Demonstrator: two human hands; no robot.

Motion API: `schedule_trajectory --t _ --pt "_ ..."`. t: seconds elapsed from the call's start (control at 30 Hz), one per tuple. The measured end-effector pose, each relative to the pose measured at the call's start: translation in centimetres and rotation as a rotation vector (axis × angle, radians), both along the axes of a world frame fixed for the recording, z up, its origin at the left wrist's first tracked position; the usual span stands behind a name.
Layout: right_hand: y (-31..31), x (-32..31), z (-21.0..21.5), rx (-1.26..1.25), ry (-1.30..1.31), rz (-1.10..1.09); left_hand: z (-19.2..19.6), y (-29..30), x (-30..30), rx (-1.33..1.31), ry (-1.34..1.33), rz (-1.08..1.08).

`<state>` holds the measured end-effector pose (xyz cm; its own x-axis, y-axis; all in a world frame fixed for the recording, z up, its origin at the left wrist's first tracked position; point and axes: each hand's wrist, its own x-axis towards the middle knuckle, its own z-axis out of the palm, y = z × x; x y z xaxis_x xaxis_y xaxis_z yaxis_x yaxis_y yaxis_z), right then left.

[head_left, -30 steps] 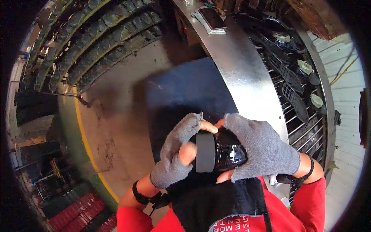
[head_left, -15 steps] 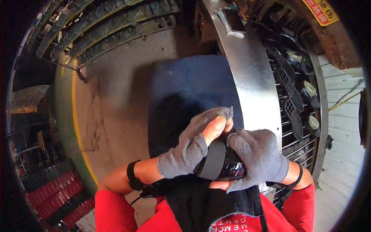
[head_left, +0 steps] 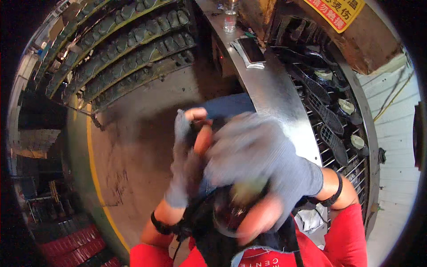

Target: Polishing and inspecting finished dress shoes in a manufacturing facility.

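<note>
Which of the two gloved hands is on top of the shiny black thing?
The right hand. It is spread over the dark round object, blurred; the left hand is raised beside it, fingers pointing up.

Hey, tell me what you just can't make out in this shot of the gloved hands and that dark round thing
- Head view: both grey-gloved hands, left hand and right hand, are motion-blurred; their grip cannot be told.
- Dark round object: smeared and mostly covered by the right hand; its kind is unclear.
- Racks of dark soles: too small and bent at the rim to count.
- Clear bottle: cut off by the top edge.
</note>
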<state>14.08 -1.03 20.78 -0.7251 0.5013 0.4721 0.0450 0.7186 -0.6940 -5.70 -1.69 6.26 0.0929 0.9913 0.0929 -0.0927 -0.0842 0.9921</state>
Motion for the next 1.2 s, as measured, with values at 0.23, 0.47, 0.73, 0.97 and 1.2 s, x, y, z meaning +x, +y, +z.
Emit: schedule_trajectory --t 0.23,0.47,0.73,0.97,1.2 --pt "-6.1 -4.0 -10.0 0.427 -0.264 0.287 -1.8 0.9 2.3 -0.544 -0.661 -0.219" --pt "-5.4 2.7 -11.5 -0.399 0.251 -0.811 0.1 -1.5 2.3 -0.433 -0.654 -0.113" --pt "-6.6 1.9 -9.8 -0.709 0.182 -0.682 1.1 -4.1 2.8 -0.440 -0.387 -0.193" --pt "-2.7 2.9 -5.2 -0.426 0.066 -0.494 2.4 -5.6 4.2 -0.219 -0.260 -0.082" --pt "-7.4 1.7 -14.6 -0.834 0.433 -0.650 5.1 -4.4 1.2 0.062 0.163 -0.023"
